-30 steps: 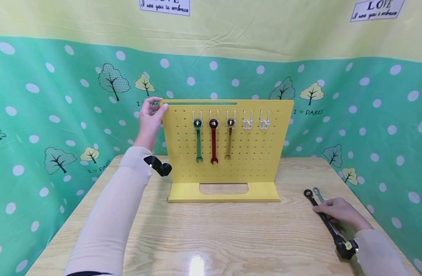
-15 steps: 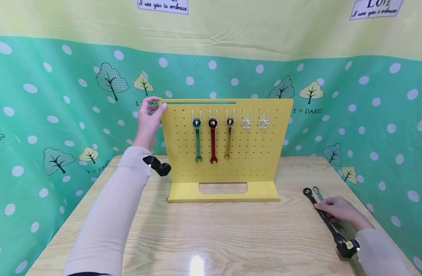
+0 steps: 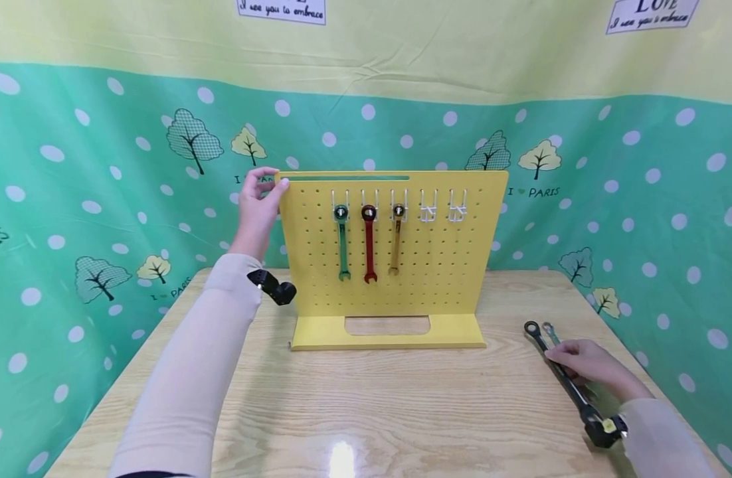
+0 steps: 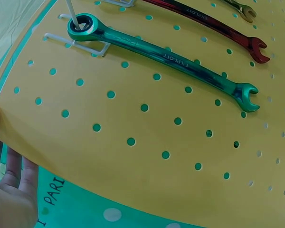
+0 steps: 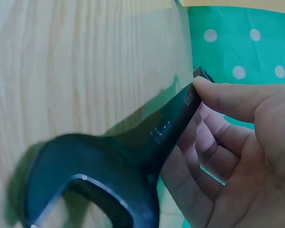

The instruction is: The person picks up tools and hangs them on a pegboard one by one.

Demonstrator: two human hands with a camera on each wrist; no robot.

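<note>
At the upper left corner of a yellow pegboard (image 3: 438,272), my left hand (image 3: 258,212) grips the edge, thumb in front and fingers behind. A green combination wrench (image 3: 343,245), a red wrench (image 3: 369,247) and a gold wrench (image 3: 396,244) hang on its white hooks by their ring ends. On the right, my right hand (image 3: 590,364) pinches a black combination wrench (image 3: 570,388) by its shank, ring end pointing away. Its open end (image 5: 95,147) looms close in the right wrist view. Beyond it lies a smaller silvery wrench (image 3: 551,333), partly hidden by the hand.
Two white wire hooks (image 3: 457,211) on the board's right side hold nothing. The board's base (image 3: 318,335) stands on a wood-grain table (image 3: 390,411). A green dotted curtain (image 3: 659,206) closes in the back and sides.
The black wrench's ring end has shifted slightly up and left, with the right hand still pinching the shank. The left hand keeps its grip on the board.
</note>
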